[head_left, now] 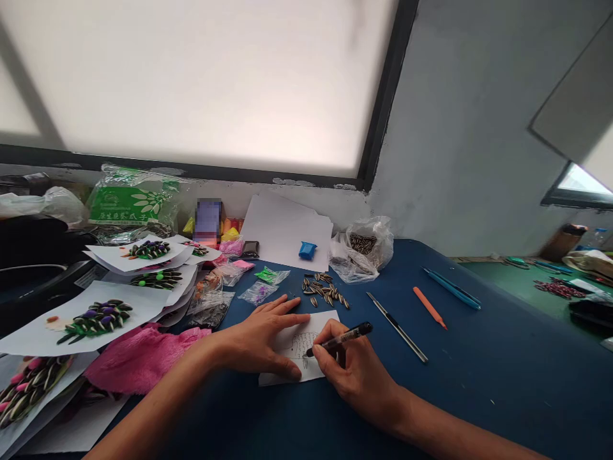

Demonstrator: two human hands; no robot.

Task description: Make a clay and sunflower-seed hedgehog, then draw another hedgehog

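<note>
A small sheet of white paper with a black line drawing on it lies on the dark blue table. My left hand rests spread over the paper's left part, fingers apart and holding nothing. Between the fingers of my right hand is a black marker, its tip at the drawing. Just beyond the paper lies a loose pile of striped sunflower seeds. Right of the paper are a silver craft knife or pen-like tool and an orange pen.
At left are sheets with seed-and-clay figures and a pink cloth. Small bags of coloured clay, a blue clay packet and a plastic bag of seeds stand toward the wall. A blue pen-like tool lies farther right.
</note>
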